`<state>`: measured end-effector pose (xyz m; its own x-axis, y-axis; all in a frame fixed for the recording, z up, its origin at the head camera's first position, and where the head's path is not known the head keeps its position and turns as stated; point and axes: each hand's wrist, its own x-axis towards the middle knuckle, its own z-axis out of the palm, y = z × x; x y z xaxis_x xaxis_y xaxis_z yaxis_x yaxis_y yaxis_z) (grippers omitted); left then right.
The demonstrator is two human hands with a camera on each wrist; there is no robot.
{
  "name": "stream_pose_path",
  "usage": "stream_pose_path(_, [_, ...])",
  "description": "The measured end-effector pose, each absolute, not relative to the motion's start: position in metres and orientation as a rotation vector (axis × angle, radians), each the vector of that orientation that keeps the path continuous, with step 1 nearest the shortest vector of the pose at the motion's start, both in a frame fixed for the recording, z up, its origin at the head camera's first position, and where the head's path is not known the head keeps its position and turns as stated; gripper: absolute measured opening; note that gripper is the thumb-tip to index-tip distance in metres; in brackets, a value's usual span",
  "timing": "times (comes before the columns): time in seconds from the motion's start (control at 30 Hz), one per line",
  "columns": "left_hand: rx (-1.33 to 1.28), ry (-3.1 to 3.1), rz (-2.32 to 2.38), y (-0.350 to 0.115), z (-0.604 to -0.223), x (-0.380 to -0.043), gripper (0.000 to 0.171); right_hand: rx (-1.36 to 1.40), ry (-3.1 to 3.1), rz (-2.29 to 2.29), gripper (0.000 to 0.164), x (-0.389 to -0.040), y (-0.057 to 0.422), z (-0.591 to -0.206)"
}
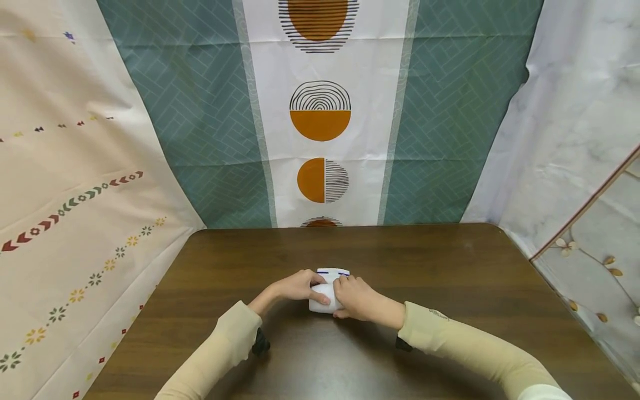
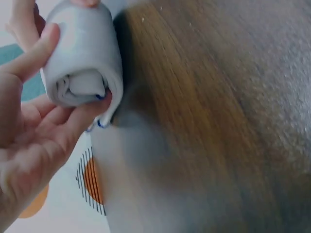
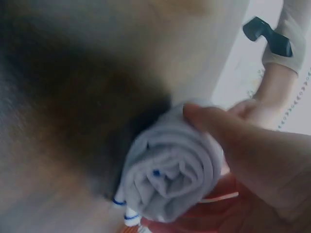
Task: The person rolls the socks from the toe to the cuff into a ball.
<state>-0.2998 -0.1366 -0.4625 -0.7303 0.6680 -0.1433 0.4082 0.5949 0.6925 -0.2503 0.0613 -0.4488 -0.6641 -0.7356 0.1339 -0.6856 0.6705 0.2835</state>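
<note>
A white towel (image 1: 326,291), wound into a thick roll, lies near the middle of the brown table. Its far end (image 1: 333,272) extends flat behind the roll and carries blue stripes. My left hand (image 1: 299,285) grips the roll's left end, thumb across the near side. At the other end my right hand (image 1: 361,300) holds the roll, fingers over the top and thumb low on the near side. The left wrist view shows spiral layers in the towel (image 2: 82,43), with fingers at the end. In the right wrist view the towel (image 3: 167,182) shows its coiled end beside the thumb.
The wooden table (image 1: 425,266) reaches back to a green and white patterned curtain (image 1: 200,111). A cream patterned cloth (image 1: 75,183) hangs on the left, and a marbled sheet (image 1: 575,94) on the right. Dark devices sit under both wrists.
</note>
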Motion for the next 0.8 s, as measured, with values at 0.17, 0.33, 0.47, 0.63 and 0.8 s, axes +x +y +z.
stream_pose_path(0.17, [0.832,2.268,1.007,-0.135,-0.466,-0.297,0.022,1.298,-2.678,-0.168,0.048,-0.252,0.069,-0.441])
stream_pose_path(0.33, [0.861,2.224,1.035,-0.135,-0.465,-0.29,0.022,1.434,-2.816,-0.055,0.033,-0.261,0.071,-0.433])
stream_pose_path(0.47, [0.87,2.322,0.993,-0.135,-0.464,-0.281,0.034,1.462,-2.971,0.015,0.029,-0.273,0.068,-0.43])
stream_pose_path(0.63, [0.929,2.514,0.812,-0.127,-0.465,-0.274,0.055,1.465,-3.161,0.142,0.026,-0.29,0.07,-0.426])
stream_pose_path(0.8, [0.968,2.72,0.617,-0.119,-0.468,-0.268,0.061,1.517,-3.267,0.36,0.017,-0.304,0.071,-0.43])
